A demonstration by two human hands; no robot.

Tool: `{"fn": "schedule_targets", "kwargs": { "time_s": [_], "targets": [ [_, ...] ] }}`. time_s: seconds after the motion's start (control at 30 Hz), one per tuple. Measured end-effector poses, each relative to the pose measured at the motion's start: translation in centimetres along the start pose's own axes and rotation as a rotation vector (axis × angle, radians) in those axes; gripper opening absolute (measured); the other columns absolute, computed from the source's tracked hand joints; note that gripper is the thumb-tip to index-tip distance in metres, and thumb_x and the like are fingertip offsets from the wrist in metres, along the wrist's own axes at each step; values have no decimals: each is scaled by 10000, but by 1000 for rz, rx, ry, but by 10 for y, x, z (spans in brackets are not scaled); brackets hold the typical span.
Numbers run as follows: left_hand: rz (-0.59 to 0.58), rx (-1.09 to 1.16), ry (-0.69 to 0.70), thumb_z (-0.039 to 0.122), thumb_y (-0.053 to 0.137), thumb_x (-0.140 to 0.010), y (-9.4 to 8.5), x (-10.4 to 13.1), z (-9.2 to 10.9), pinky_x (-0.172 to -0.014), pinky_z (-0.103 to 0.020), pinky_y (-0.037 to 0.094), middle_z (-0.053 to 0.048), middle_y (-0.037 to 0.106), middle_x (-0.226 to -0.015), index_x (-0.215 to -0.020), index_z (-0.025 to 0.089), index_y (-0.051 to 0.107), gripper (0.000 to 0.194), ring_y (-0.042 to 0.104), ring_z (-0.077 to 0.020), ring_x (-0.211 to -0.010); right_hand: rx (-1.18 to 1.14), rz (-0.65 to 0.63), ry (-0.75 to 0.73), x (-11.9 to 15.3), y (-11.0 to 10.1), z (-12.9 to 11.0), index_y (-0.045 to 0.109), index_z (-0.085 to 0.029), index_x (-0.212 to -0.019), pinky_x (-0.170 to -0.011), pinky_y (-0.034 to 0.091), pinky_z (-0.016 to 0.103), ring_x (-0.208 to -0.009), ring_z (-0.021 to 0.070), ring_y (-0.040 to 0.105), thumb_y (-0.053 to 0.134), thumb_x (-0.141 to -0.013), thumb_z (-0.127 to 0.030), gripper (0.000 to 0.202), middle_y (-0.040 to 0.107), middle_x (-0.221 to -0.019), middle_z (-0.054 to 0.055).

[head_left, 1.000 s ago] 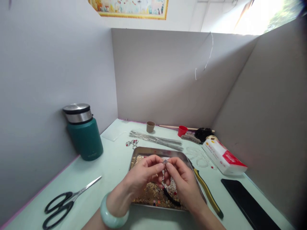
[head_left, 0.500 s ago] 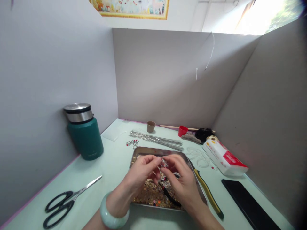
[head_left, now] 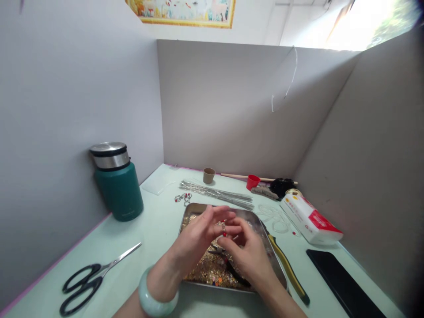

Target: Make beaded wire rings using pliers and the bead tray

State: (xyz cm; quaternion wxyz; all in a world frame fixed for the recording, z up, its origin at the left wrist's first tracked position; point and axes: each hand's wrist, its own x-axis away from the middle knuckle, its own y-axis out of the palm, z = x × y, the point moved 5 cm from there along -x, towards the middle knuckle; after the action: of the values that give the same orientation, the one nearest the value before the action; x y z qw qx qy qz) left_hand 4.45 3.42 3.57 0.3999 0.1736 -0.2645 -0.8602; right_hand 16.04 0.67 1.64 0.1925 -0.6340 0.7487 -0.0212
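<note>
Your desk (head_left: 159, 229) filled the lower frame, with the metal tray (head_left: 198, 206) at lower center. Over it, your left hand (head_left: 203, 229) had its fingers stretched out, holding nothing tightly; your right hand (head_left: 248, 251) curled close, its grip impossible to tell. Between them, against the left fingers, was the beaded piece (head_left: 224, 229), probably light, bendy and slippery, best pinched gently beside its red bead (head_left: 224, 234).

Left hand (head_left: 201, 233) beside right hand (head_left: 249, 255), red-beaded piece (head_left: 224, 231) there; metal tray (head_left: 196, 208) below
</note>
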Motion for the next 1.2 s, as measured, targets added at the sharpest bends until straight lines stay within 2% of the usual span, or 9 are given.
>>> {"fn": "schedule_targets", "kwargs": {
  "time_s": [0.1,0.27,0.33,0.43,0.53,0.67,0.83,1.1,1.2],
  "targets": [
    [0,144,-35,561,422,-873,-2,-3,4,-954,-408,410,-141,583,-1198,-1074,151,598,490,627,-255,-995,-45,-27,-9,1,0,-1,556,-224,-1096,-631,466,277,-690,163,573,667,-753,-245,361,638,-860,2],
    [-6,196,-50,570,400,-878,-4,-4,2,-972,-354,395,-137,574,-1213,-1087,147,602,513,633,-218,-973,-212,-46,-67,0,1,-1,605,-223,-1019,-754,477,311,-869,199,600,637,-793,-283,236,647,-998,40],
    [-16,130,-24,569,375,-888,-1,-2,-1,-981,-355,386,-132,535,-1285,-1142,157,594,532,598,-225,-1042,-257,-25,-27,-1,2,1,626,-204,-869,-699,476,294,-812,190,602,655,-780,-324,152,647,-955,41],
    [-35,-65,39,518,426,-892,2,2,-6,-1032,-354,332,-96,469,-1377,-1237,196,555,489,457,-244,-1228,-328,-21,122,-2,5,6,565,-188,-699,-469,381,235,-519,108,487,673,-754,-393,238,607,-764,6],
    [-64,-85,30,530,402,-894,4,3,-6,-985,-396,375,-95,435,-1405,-1264,217,535,503,463,-271,-1218,-423,-86,222,0,9,7,561,-200,-802,-412,286,205,-444,83,381,662,-759,-381,212,514,-606,-52],
    [-59,181,-16,621,306,-878,1,0,1,-961,-415,389,-122,479,-1337,-1197,182,570,603,546,-285,-1119,-458,-165,186,2,11,3,567,-216,-1031,-457,319,204,-509,93,423,664,-732,-248,316,538,-667,-51],
    [-80,294,-65,601,302,-887,3,-1,3,-964,-412,375,-140,516,-1255,-1146,137,588,603,560,-293,-1085,-458,-132,199,0,11,11,570,-194,-887,-430,294,198,-464,74,390,661,-749,-296,194,516,-625,-59],
    [-119,298,-70,573,254,-908,6,0,0,-964,-447,359,-169,474,-1294,-1201,104,560,632,521,-326,-1118,-403,-140,242,0,12,17,493,-204,-882,-391,281,180,-412,53,400,672,-744,-244,230,490,-587,-88],
    [-112,317,-76,598,261,-895,5,0,2,-978,-435,342,-164,475,-1302,-1195,110,564,648,517,-323,-1127,-424,-141,226,1,12,14,523,-205,-983,-404,294,176,-430,49,406,663,-738,-218,282,515,-623,-79]
  ]
}}
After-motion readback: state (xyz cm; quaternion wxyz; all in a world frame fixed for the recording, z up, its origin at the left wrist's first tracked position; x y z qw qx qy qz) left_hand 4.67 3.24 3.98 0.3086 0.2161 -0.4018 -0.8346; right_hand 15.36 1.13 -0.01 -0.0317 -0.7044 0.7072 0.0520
